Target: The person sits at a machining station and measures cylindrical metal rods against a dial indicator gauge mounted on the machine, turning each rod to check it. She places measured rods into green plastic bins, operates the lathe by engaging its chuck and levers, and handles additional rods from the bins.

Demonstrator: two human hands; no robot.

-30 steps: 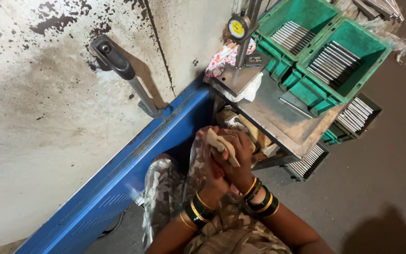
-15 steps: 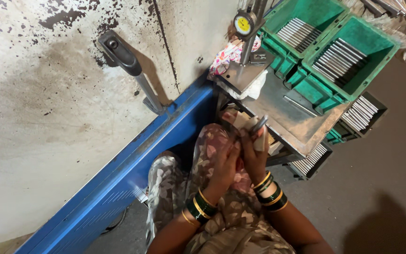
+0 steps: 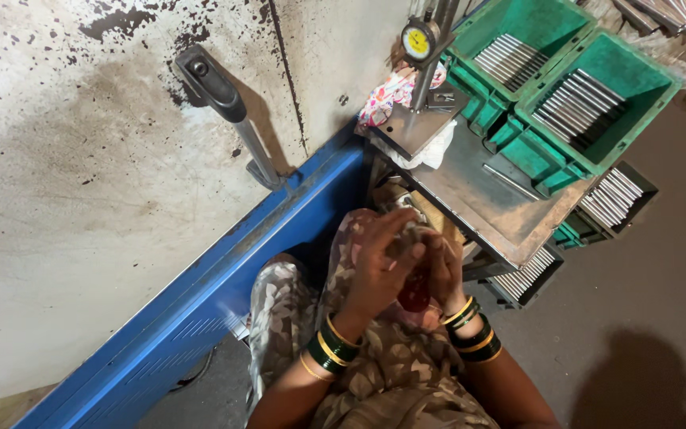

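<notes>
Head view showed both hands brought together over the lap, just below the front edge of the bench [image 3: 478, 199]. The left hand [image 3: 379, 266] lay curled over the right hand [image 3: 442, 270], the fingers closed around a small thing pressed between the palms. That thing was almost wholly hidden; only a dark reddish patch [image 3: 416, 292] showed beneath the fingers, and I could not tell its shape, its long axis or which way it pointed. Green and gold bangles [image 3: 329, 349] ringed both wrists above a patterned cloth on the lap. On the bench stood a dial gauge [image 3: 420, 40] on a post, beside a flowered rag [image 3: 387, 91]. Beyond it, green bins [image 3: 549, 151] held rows of slim metal rods [image 3: 581, 99] lying side by side. Darker trays lower down, partly cut off by the bench, held more rods [image 3: 609, 199].
</notes>
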